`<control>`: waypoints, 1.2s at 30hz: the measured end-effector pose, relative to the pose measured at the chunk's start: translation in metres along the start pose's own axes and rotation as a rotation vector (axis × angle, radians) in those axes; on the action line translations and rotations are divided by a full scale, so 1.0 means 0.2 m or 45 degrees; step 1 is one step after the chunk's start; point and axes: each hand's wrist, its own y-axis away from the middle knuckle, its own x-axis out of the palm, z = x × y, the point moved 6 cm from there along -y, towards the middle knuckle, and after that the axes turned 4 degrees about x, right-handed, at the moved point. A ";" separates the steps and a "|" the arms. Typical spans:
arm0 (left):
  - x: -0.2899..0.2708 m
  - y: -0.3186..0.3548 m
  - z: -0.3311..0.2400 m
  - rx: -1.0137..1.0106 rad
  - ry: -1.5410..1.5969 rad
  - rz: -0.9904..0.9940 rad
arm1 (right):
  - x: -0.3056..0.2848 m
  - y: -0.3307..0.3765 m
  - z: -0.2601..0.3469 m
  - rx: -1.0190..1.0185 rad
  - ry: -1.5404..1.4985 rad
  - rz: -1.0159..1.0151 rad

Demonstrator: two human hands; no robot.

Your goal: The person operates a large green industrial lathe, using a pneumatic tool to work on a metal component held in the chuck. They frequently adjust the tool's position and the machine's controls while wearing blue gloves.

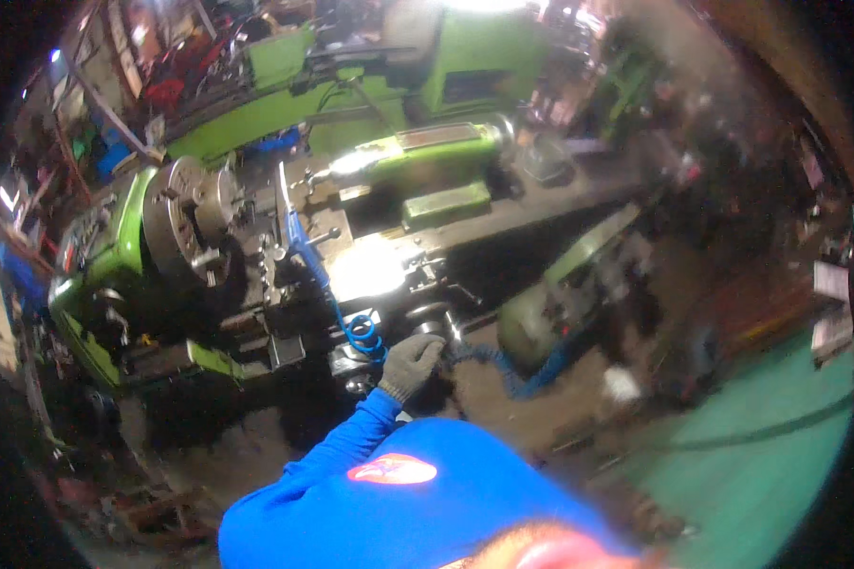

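Note:
My left hand (pixel 411 367), in a grey knit glove and blue sleeve, is at the handwheel (pixel 429 317) on the front of a green lathe (pixel 123 228). Its fingers are curled and look closed on the wheel's near edge; the exact contact is partly hidden. A bright metal handle (pixel 454 327) stands just beyond the fingertips. Above the hand, a blue air blow gun (pixel 301 243) rests upright by the lathe carriage, its coiled blue hose (pixel 362 332) trailing down beside my wrist. My right hand is out of view.
To the left is the round chuck (pixel 176 213). The green tailstock (pixel 427 152) sits along the bed at the back. Blue hose (pixel 527 379) loops on the right, below a rounded green housing (pixel 531 322). Green flooring (pixel 750 474) lies lower right.

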 end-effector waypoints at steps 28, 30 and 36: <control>-0.02 -0.49 0.53 -0.238 -0.058 -0.324 | -0.16 -0.02 2.26 -1.366 0.127 0.261; -0.01 -0.60 0.51 -0.225 -0.048 -0.453 | -0.19 -0.16 2.30 -1.499 0.169 0.216; -0.07 -0.91 0.45 -0.229 0.330 -0.943 | -0.53 -0.59 2.82 -1.665 -0.048 0.100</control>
